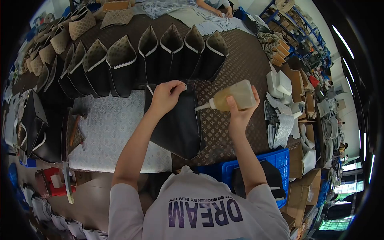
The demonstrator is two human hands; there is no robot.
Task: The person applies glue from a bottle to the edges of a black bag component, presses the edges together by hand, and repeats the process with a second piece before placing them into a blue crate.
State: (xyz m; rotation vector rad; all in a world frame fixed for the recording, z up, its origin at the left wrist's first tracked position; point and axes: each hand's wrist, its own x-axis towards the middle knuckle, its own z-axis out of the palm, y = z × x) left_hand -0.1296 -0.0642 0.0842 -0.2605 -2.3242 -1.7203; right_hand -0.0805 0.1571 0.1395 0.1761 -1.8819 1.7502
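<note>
A black leather-look bag body (178,128) lies on its side in front of me, its open end toward the row of standing bags. My left hand (166,97) reaches over it, thumb and fingers pinched at its far edge, where a bit of pale edging shows. My right hand (242,114) grips a translucent squeeze bottle (232,96) holding yellowish liquid, probably glue. The bottle is tilted sideways, and its thin white nozzle (203,107) points left at the bag body's right edge. Whether the tip touches the edge cannot be made out.
Several black bag bodies (172,66) stand upright behind the work. A silvery patterned sheet (108,128) lies left, beside a wooden-handled tool (74,130). A blue crate (283,160) sits near my right elbow; cartons (298,156) stand farther right. Across the table, another person's hands (222,13) handle strips.
</note>
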